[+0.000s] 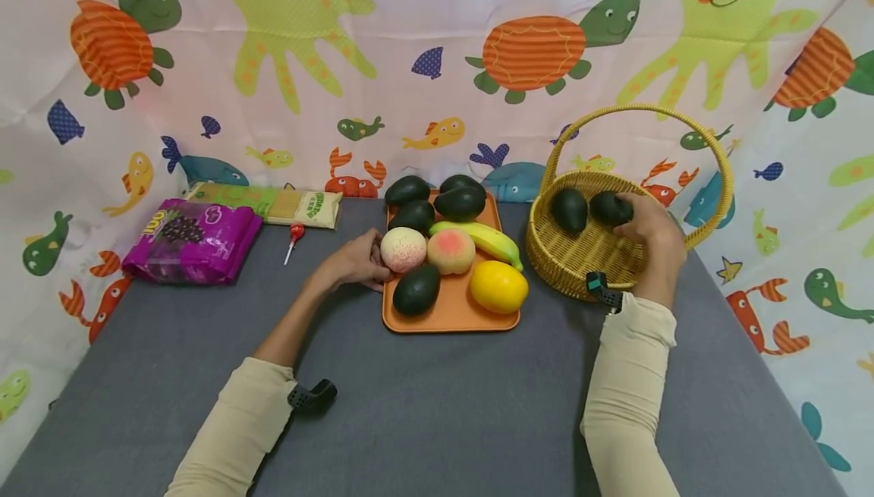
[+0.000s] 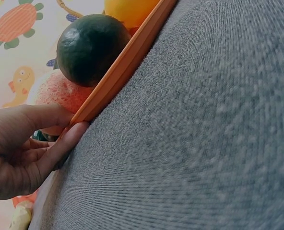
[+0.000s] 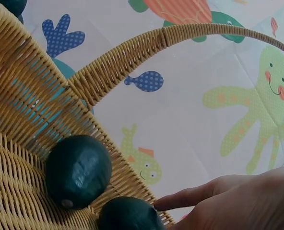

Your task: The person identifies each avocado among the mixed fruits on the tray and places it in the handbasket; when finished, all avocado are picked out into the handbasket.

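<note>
My left hand (image 1: 358, 260) pinches the left rim of an orange tray (image 1: 451, 322), thumb and finger at its edge in the left wrist view. On the tray lie several dark green avocados (image 1: 416, 290), a pale speckled peach (image 1: 403, 250), a pinker peach (image 1: 451, 252), a banana (image 1: 486, 241) and a yellow lemon-like fruit (image 1: 499, 287). Inside a wicker basket (image 1: 556, 262) to the right, my right hand (image 1: 649, 225) holds an avocado (image 1: 610, 209) at the far side. Another avocado (image 3: 78, 171) rests beside it in the basket.
A purple grape-print packet (image 1: 191, 243) and a long noodle-like packet (image 1: 273, 205) lie at the back left. Near them is a red lollipop (image 1: 296, 234). The basket's tall handle (image 1: 642, 108) arches overhead. A printed cloth backdrop rises behind the grey table (image 1: 437, 406).
</note>
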